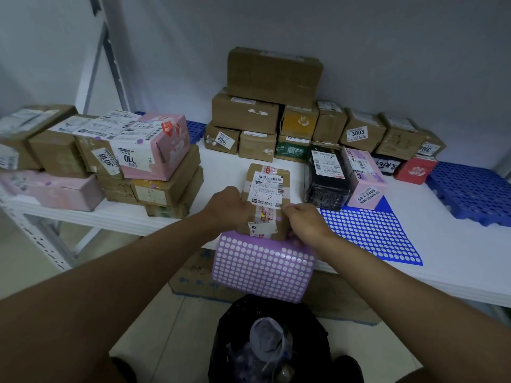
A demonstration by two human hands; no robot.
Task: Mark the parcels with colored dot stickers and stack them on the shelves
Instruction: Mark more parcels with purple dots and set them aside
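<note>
A small brown cardboard parcel (266, 186) with a white label marked "2-1" lies on the white shelf (431, 258) in front of me. My left hand (228, 207) grips its left side. My right hand (305, 223) touches its lower right corner, where a purple dot sticker (278, 219) sits on the tape. A purple dot-sticker sheet (262, 268) hangs over the shelf edge, partly under the parcel and my right hand. A blue dot-sticker sheet (370, 233) lies flat to the right.
A stack of brown and pink parcels (132, 161) fills the shelf's left. Several more boxes (273, 106) are piled along the back wall; a black box (327, 178) and a pink box (363, 178) stand at right. A blue plastic grid (472, 192) lies far right. A black bin (271, 344) stands below.
</note>
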